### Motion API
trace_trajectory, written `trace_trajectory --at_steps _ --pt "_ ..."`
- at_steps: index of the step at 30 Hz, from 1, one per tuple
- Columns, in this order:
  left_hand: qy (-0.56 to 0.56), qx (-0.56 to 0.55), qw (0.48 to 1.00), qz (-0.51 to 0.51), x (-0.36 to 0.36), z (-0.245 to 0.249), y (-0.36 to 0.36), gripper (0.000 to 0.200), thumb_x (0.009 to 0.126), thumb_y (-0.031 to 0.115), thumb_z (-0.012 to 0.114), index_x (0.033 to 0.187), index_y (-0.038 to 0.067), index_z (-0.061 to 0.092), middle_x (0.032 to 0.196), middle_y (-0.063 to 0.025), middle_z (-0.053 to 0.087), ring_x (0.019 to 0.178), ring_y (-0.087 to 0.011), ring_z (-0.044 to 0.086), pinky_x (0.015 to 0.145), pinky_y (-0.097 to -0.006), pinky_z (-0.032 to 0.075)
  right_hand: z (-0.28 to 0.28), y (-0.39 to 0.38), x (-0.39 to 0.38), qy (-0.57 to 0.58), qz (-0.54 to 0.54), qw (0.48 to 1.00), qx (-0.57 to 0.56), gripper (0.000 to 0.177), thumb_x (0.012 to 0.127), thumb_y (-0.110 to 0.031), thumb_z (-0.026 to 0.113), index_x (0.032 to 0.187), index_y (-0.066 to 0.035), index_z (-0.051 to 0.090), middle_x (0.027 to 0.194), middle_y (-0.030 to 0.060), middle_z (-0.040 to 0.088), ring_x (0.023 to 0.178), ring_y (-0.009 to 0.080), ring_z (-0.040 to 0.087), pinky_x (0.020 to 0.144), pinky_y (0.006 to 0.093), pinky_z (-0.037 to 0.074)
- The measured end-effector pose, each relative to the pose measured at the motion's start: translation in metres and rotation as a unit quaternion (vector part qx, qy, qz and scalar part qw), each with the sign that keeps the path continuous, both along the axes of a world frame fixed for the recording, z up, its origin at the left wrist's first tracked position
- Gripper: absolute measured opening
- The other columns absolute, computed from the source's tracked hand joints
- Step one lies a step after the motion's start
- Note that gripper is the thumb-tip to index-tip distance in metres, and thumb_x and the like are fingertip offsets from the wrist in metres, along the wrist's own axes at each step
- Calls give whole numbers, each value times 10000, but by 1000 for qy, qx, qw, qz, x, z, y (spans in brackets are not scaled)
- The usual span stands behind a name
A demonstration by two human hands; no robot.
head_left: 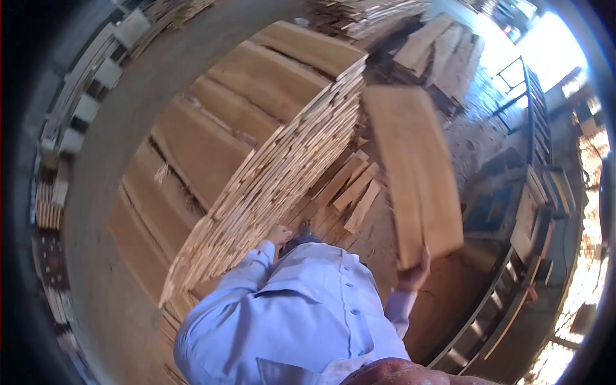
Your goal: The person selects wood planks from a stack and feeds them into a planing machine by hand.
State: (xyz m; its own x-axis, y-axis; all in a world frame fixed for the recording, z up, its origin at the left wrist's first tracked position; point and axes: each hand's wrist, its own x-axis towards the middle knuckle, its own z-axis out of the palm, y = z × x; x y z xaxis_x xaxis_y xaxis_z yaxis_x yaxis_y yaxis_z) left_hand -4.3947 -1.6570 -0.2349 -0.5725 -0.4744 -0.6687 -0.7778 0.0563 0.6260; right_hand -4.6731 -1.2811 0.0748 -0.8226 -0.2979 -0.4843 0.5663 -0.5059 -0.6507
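Note:
A long, wide wooden board (417,173) hangs at a slant on the right, away from the stack. My right hand (416,273) is closed on its lower end, with the thumb and fingers at the edge. My left hand (279,235) is beside the lower side of a tall stack of boards (224,135), close to the layered edges. It is small and blurred, so I cannot make out how its fingers are set or whether they touch the stack. Several short wood pieces (353,189) lie on the floor between the stack and the long board.
More planks (439,54) lie beyond the long board at the top right, with another wood pile (378,16) at the top. A dark metal frame with rungs (538,115) stands at the right. Below it, long rails (478,321) run along my right side.

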Motion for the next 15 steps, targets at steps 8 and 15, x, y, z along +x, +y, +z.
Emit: trace_trajectory --at_steps 8,15 --pt "-10 169 961 217 94 -53 -26 269 934 303 670 867 42 658 719 -84 630 556 -190 597 473 -370 469 39 -281 -37 34 247 952 -176 455 930 -167 663 1345 -24 542 1289 98 633 1169 259 620 993 431 506" --pt "6 336 837 431 165 -44 -23 212 954 246 615 835 86 543 680 -79 544 515 -197 526 442 -363 390 36 -438 5 4 337 923 -186 367 934 -173 675 1256 -8 612 1234 107 658 1169 267 618 996 435 506"
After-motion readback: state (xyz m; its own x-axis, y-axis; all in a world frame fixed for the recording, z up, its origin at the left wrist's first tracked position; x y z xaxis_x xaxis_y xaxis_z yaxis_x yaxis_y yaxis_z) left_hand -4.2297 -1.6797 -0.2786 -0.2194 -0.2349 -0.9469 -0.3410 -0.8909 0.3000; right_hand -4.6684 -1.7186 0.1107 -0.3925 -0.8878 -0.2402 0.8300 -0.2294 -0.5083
